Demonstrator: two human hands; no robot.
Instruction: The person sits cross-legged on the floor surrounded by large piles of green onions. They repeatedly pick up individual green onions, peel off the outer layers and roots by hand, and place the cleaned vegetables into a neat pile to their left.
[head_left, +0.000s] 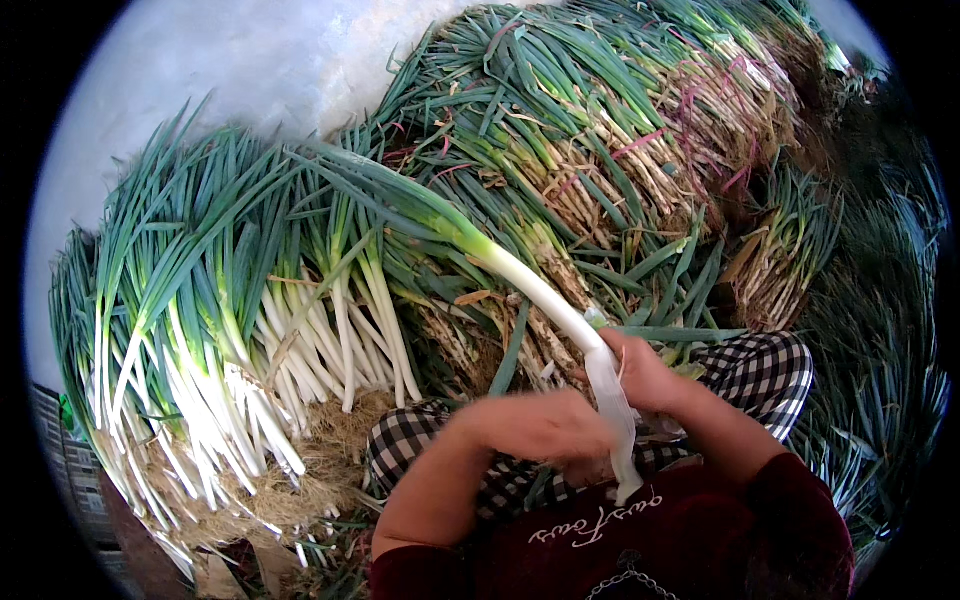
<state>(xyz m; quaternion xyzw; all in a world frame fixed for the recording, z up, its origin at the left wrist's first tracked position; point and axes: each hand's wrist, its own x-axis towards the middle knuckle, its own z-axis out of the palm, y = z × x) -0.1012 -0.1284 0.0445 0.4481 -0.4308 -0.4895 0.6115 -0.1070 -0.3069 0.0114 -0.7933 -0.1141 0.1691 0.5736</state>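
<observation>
A large green onion (551, 300) slants across the middle, with its green leaves toward the upper left and its white shank toward me. My right hand (646, 371) grips the lower part of the white shank. From there a pale, loose strip of outer skin (616, 427) hangs down toward my chest. My left hand (544, 427) is motion-blurred beside that strip; its fingertips are partly hidden, so I cannot tell whether it grips the skin. To the left lies a heap of green onions with clean white shanks (322, 360).
Soil-streaked green onions (600, 165), some with pink ties (637, 142), are piled ahead and to the right against a pale wall (247, 60). Root trimmings (345, 427) lie at left. A small bundle (784, 262) sits at right. My checkered legs (757, 375) are folded beneath my hands.
</observation>
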